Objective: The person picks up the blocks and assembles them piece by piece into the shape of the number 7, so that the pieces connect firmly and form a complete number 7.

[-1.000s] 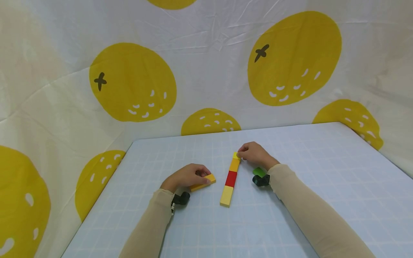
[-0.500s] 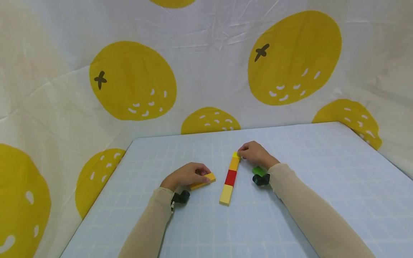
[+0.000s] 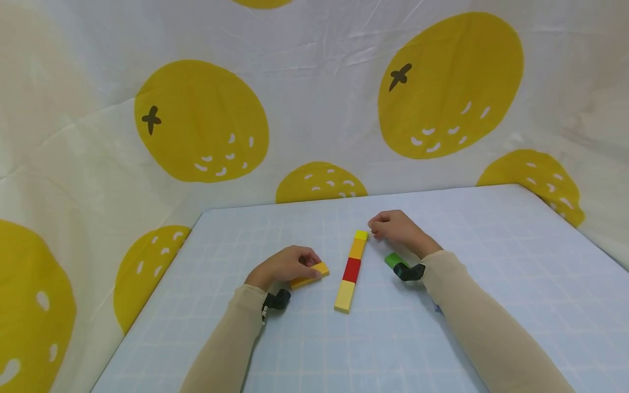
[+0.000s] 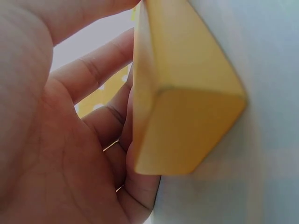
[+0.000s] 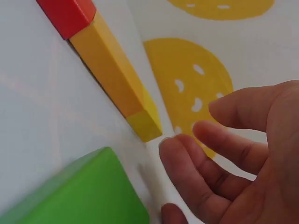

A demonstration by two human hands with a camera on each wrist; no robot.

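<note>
My left hand [image 3: 284,266] pinches a long orange-yellow block [image 3: 320,269] between thumb and fingers, low over the table; the left wrist view shows its end face up close. To the right of it runs a straight row of blocks laid end to end: pale yellow [image 3: 345,297] nearest me, then red [image 3: 351,270], orange [image 3: 357,249] and a short bright yellow one [image 3: 361,234] at the far end. Just right of that far end, my right hand [image 3: 400,230] hovers with loosely bent fingers and nothing in them. The right wrist view shows its fingertips apart from the bright yellow block.
A green block [image 5: 88,196] lies right of the row, partly under the right wrist camera [image 3: 409,272] in the head view. A bit of something blue [image 3: 438,309] peeks out beside the right sleeve. Behind the checked table [image 3: 314,349] hangs a fruit-patterned cloth [image 3: 324,125].
My right hand has let go of the short bright yellow block and moved slightly right, uncovering more of the green block and the blue thing. My left hand stays with its block.
</note>
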